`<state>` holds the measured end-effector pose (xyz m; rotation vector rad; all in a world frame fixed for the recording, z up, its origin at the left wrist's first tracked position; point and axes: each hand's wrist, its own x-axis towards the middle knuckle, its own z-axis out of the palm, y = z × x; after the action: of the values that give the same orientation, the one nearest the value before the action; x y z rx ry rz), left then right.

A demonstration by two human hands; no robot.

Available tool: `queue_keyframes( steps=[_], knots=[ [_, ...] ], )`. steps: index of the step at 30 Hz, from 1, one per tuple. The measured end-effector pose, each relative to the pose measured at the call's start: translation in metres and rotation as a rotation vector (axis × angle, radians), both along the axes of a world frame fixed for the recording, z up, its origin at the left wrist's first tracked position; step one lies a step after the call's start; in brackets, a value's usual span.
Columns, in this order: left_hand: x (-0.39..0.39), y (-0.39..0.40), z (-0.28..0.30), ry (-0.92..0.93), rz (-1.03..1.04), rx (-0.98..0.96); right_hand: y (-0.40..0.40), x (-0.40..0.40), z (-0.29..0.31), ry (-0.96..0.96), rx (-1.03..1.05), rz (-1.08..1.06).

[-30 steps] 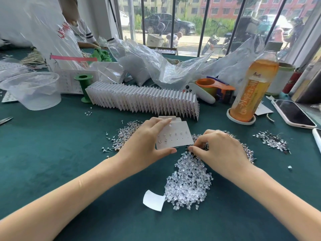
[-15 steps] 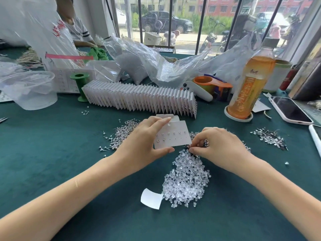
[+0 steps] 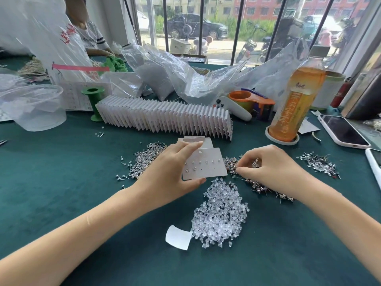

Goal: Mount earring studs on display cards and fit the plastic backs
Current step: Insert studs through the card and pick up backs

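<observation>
Table (image 3: 61,182) has a dark teal felt-like top and fills the near and middle view. Far side: big window (image 3: 257,27) with dark vertical bars, running left to right. Daylight comes through it, bright and even. Outside: street, 1 dark parked car (image 3: 195,25), scooters, greenery, a red brick building (image 3: 288,5). White wall section (image 3: 115,23) far left of the glass.

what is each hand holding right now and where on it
Left hand holds the display card by its left edge, thumb under the bottom edge. Right hand pinches in the stud pile; whether it holds a stud cannot be told.
</observation>
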<state>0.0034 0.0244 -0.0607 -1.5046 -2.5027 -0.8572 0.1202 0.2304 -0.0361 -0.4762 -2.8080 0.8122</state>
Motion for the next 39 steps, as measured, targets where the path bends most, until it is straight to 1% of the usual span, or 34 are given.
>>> queue_keyframes(
  steps=[4,8,11,14,19,22,27,29,31,33,35,37,39],
  knots=[
    [-0.001,0.000,-0.002,-0.017,-0.004,0.012,-0.002,0.001,-0.002,-0.119,0.147,0.041],
    [-0.003,0.000,-0.002,-0.014,0.003,0.025,0.000,0.003,-0.001,-0.109,0.252,0.052],
    [-0.003,0.000,-0.002,-0.008,0.001,0.033,0.002,0.004,0.001,-0.091,0.251,0.061],
    [-0.002,0.000,-0.003,0.000,0.000,0.029,-0.002,0.004,-0.001,-0.112,0.201,0.131],
    [-0.002,0.000,-0.003,-0.008,-0.005,0.022,-0.005,0.004,0.000,-0.103,0.182,0.220],
    [-0.002,-0.001,-0.003,-0.011,-0.007,0.014,-0.006,0.004,-0.002,-0.086,0.214,0.256],
    [-0.002,0.000,-0.002,-0.015,-0.007,0.004,-0.006,0.005,-0.004,-0.032,0.252,0.278],
    [-0.001,0.000,-0.002,-0.021,-0.008,0.000,-0.003,0.006,-0.002,0.002,0.237,0.258],
    [-0.001,-0.001,-0.001,-0.040,-0.016,0.000,0.001,0.006,0.003,0.071,0.132,0.226],
    [0.000,-0.001,-0.001,-0.075,-0.030,-0.006,0.003,0.007,0.009,0.187,-0.019,0.209],
    [0.002,-0.001,0.000,-0.107,-0.046,-0.018,-0.001,0.006,0.011,0.282,-0.108,0.192],
    [0.006,0.000,0.002,-0.124,-0.076,-0.017,-0.011,0.006,0.008,0.335,-0.105,0.195],
    [0.009,0.000,0.003,-0.130,-0.102,-0.006,-0.021,0.006,0.004,0.362,-0.052,0.220]
  ],
)
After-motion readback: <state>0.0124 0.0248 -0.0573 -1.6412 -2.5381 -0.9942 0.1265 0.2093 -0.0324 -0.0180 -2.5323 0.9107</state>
